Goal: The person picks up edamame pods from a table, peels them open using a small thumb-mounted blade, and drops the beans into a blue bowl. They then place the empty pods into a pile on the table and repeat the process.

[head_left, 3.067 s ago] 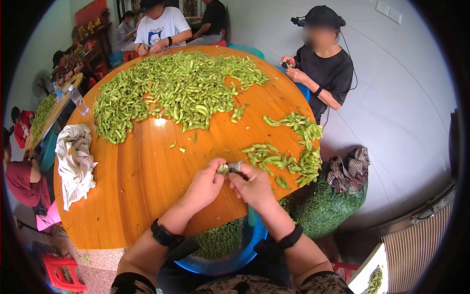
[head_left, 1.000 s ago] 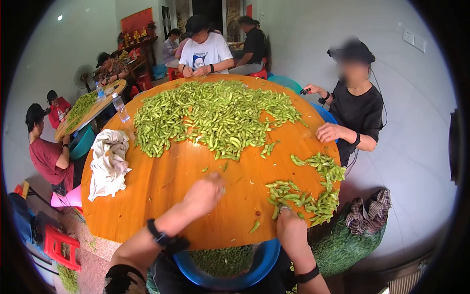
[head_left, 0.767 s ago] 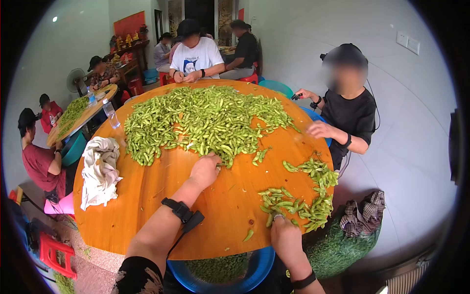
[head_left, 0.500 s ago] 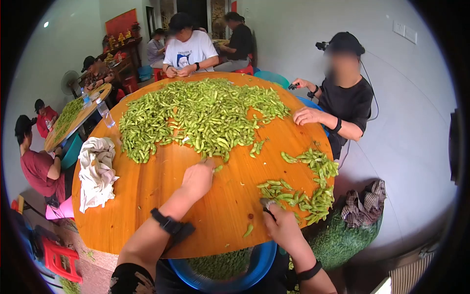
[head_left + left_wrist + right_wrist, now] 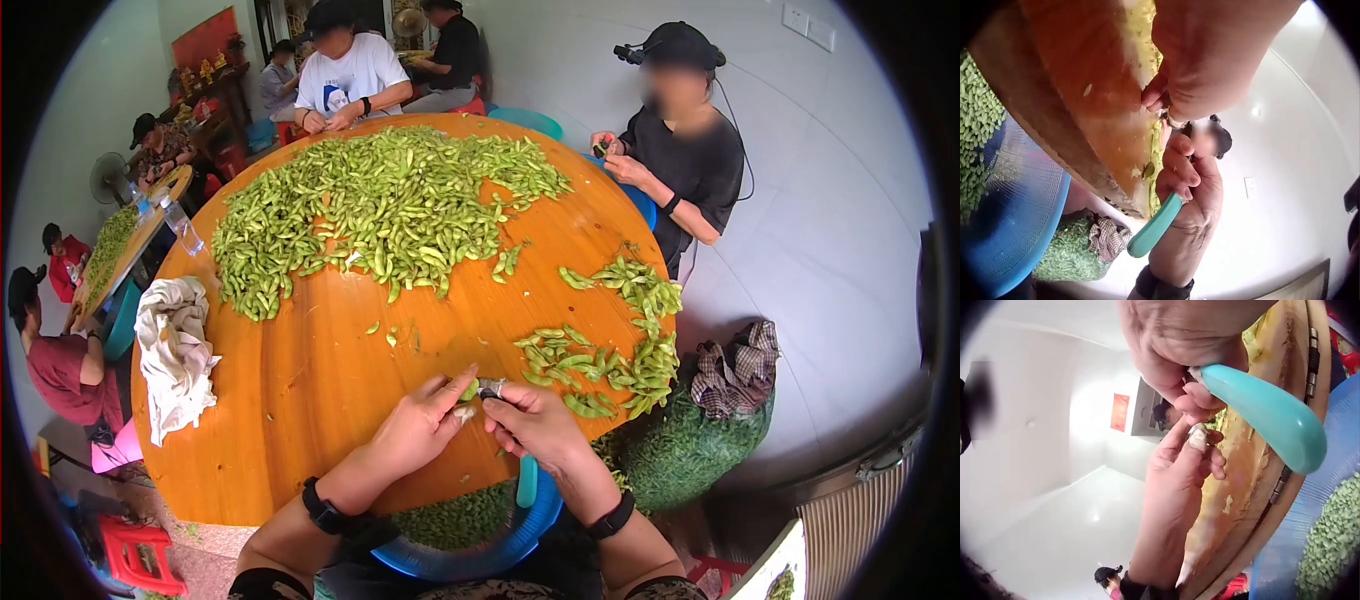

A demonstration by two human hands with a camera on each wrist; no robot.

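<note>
Above the near part of the table, the left hand [image 5: 415, 430] pinches a green pod [image 5: 468, 390] between thumb and fingers; something whitish covers its thumb tip [image 5: 1198, 437]. Close against it on the right, the right hand [image 5: 545, 428] has its fingers curled round a tool with a teal handle [image 5: 527, 482], whose rounded end sticks out below the palm. In the right wrist view the handle [image 5: 1266, 415] looks large, and the tool's working end is hidden by fingers. A silvery band [image 5: 490, 386] shows at the right fingers, beside the pod.
A large pod heap [image 5: 390, 200] covers the table's far half; a smaller pile [image 5: 640, 370] lies right. A white cloth [image 5: 172, 350] is at left. Below the near edge stands a blue basin [image 5: 440, 570] of shelled beans [image 5: 1335, 544]. Other people sit around.
The left hand has come back from the big heap's near edge with a pod, and the right hand has moved from the right pile to meet it. The head view has tilted down.
</note>
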